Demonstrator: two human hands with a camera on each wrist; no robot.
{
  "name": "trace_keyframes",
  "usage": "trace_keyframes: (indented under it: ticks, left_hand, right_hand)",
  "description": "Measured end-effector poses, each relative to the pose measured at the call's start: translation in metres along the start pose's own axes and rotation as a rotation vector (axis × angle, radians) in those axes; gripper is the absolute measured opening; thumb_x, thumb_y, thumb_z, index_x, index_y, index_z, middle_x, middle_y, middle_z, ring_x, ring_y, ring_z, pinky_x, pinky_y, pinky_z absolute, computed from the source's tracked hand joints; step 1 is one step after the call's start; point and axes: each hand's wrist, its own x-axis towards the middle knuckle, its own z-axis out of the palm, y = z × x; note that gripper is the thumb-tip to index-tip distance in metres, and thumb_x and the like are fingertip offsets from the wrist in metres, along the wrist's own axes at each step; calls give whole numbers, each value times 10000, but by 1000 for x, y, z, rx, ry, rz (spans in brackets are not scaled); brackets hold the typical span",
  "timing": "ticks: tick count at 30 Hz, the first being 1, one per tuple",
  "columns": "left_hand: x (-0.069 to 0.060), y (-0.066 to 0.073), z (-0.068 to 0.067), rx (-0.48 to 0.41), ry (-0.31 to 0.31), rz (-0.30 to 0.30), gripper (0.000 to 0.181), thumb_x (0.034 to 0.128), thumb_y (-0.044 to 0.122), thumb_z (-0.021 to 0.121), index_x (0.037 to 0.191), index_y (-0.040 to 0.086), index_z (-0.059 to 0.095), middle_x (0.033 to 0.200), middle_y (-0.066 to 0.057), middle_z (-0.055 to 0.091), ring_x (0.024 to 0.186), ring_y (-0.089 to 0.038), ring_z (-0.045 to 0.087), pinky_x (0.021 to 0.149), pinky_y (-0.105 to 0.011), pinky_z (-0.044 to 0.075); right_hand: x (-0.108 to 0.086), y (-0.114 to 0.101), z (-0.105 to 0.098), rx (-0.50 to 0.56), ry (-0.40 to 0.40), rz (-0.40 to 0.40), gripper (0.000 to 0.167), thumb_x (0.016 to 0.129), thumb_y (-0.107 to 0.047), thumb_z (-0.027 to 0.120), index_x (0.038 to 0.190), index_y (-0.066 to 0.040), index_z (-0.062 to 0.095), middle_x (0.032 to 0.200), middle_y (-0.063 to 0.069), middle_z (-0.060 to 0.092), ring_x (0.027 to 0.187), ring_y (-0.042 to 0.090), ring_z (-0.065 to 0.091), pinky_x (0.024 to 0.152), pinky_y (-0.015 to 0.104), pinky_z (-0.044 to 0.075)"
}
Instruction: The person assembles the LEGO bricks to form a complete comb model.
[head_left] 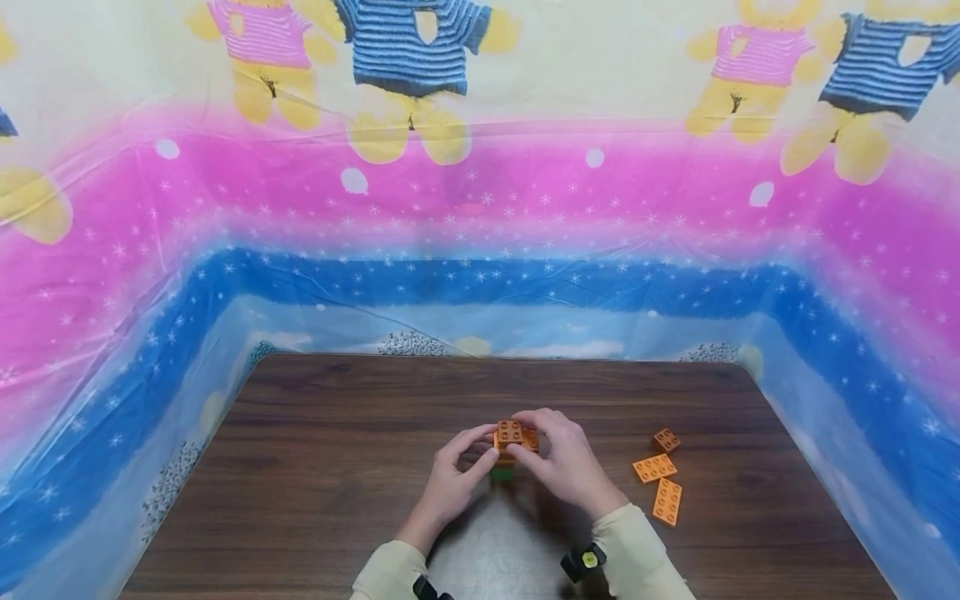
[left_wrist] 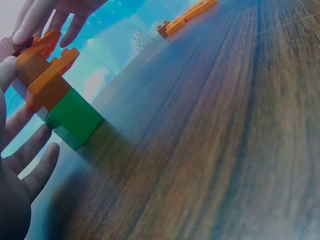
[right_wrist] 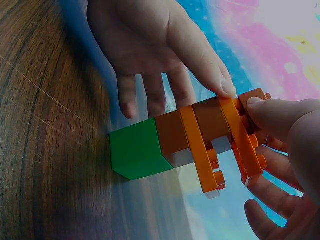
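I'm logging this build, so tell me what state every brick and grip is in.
Brick stack: upright on the table
Green block: at the stack's base
Top brick: on the stack; full seating unclear
Small brown brick: loose, studs up
Far orange brick: loose, studs up
Near orange brick: loose, studs up
Left grip: holding the upper stack
Right grip: holding the top brick

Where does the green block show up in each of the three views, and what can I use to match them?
Head: green block low, just right of centre, mostly hidden beneath the orange and brown blocks.
Left wrist: green block on the left side, around mid-height.
Right wrist: green block left of centre, slightly below mid-height.
Shared landmark: the orange and brown blocks, stacked on the green block in every view.
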Motion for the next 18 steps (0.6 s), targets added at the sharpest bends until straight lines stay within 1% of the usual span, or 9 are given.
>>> trace_keyframes:
  ticks: [8, 18]
  left_hand:
    - [0, -1, 2, -17, 18, 13, 350, 1017, 120, 694, 1366, 147, 687, 1222, -91, 722, 1032, -261, 706, 842, -369, 580]
    - [0, -3, 2, -20, 25, 27, 356, 1020, 91, 682, 1374, 124, 675, 1220, -107, 719, 1020, -249, 707, 838, -367, 583]
  right_hand:
    - [1, 0, 1, -48, 4, -33, 374, 914, -244, 850, 1251, -165, 708, 1144, -45, 709, 1023, 99, 646, 823, 350, 599]
    - [3, -1, -1, -60, -23, -56, 359, 928, -253, 834, 1250, -141, 719, 1136, -18, 716, 1016, 132, 640, 800, 364, 605]
